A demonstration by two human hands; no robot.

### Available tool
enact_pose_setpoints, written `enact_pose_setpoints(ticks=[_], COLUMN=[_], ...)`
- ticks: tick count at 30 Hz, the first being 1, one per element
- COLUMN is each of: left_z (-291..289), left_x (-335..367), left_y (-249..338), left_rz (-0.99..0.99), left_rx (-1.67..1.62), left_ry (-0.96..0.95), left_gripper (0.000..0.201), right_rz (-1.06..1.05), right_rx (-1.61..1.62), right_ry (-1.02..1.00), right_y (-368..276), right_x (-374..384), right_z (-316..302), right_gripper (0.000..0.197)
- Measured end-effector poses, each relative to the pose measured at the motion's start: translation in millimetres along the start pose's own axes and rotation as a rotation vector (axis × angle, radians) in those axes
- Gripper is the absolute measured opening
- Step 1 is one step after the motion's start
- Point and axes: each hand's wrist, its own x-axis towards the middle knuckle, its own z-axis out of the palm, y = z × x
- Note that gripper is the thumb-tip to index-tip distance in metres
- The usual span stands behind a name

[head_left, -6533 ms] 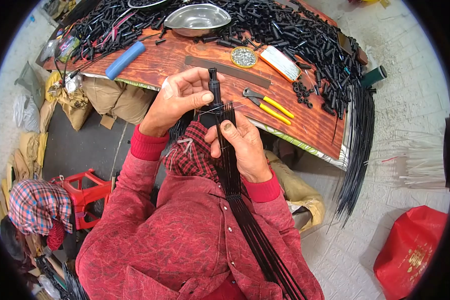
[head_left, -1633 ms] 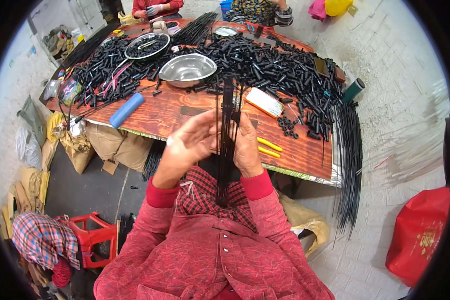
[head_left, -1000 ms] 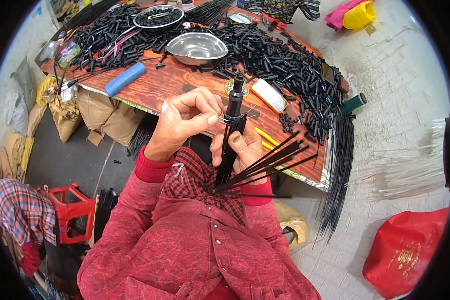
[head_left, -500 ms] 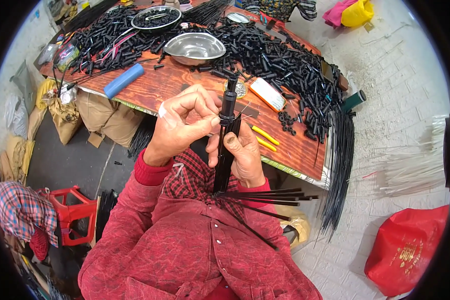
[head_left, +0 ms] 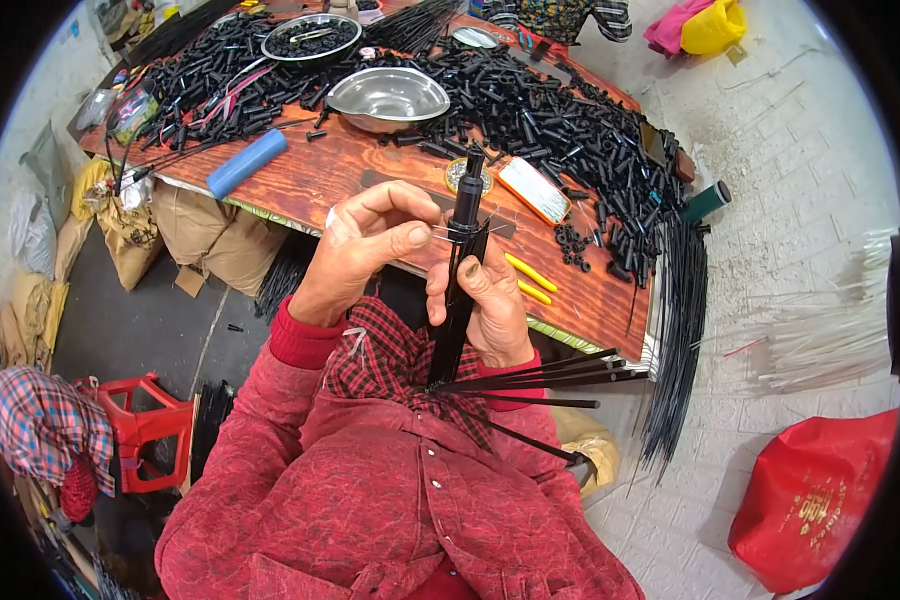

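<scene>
Upright in front of my chest stands what looks like a black umbrella frame (head_left: 450, 335), a bundle of dark ribs topped by a black plastic hub (head_left: 465, 205). My right hand (head_left: 498, 305) is closed round the bundle just below the hub, thumb pressed on its front. Thin rods (head_left: 540, 378) fan out to the right from the bundle's lower end. My left hand (head_left: 355, 245) is at the hub's left side, thumb and forefinger pinched on a thin wire (head_left: 440, 233). Fine wire ends also stick out on the hub's right side. A white strip sits on my left hand.
The red-brown wooden table (head_left: 320, 180) bears heaped black plastic tubes (head_left: 570, 120), a metal bowl (head_left: 390, 95), a blue cylinder (head_left: 248, 163), yellow-handled pliers (head_left: 530, 278) and an orange-edged box (head_left: 535, 190). Long black rods (head_left: 675, 340) hang off its right end. A red stool (head_left: 155, 430) stands left.
My left fingertips have drawn slightly left from the hub, showing the wire between. The frame has shifted a little right and turned, and its fanned rods have swung.
</scene>
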Motion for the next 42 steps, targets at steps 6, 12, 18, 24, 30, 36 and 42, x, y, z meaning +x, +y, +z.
enact_pose_setpoints(ticks=[6,12,18,24,30,36,42], left_z=[-14.6,-10.6,-7.4,-14.8,-7.1,-8.1,16.9], left_x=[-6.5,-8.3,-6.0,4.8,2.9,-21.7,-43.2], left_y=[-8.8,-8.7,-12.3,-26.2,-27.9,-9.9,17.2], left_rz=[-0.119,0.094,0.374,0.079,-0.105,0.189,0.448], left_rx=[0.066,0.201,0.505,0.070,0.047,0.161,0.663], left_ry=[-0.011,-0.039,-0.034,-0.101,0.037,0.140,0.060], left_gripper=[0.015,0.013,0.015,0.015,0.014,0.007,0.033], right_rz=[0.007,0.019,0.014,0.000,-0.022,-0.050,-0.038], right_rx=[0.054,0.015,0.001,-0.037,0.029,0.006,-0.180], right_ry=[0.003,0.012,0.025,0.008,0.072,0.155,0.225], right_y=[1.1,2.0,0.1,5.1,5.3,4.3,-3.8], right_x=[-0.2,-0.5,-2.1,-0.9,7.4,13.8,11.9], right_z=[-1.4,1.7,2.2,1.0,-0.4,-0.5,16.1], right_gripper=[0.032,0.030,0.031,0.036,0.032,0.024,0.024])
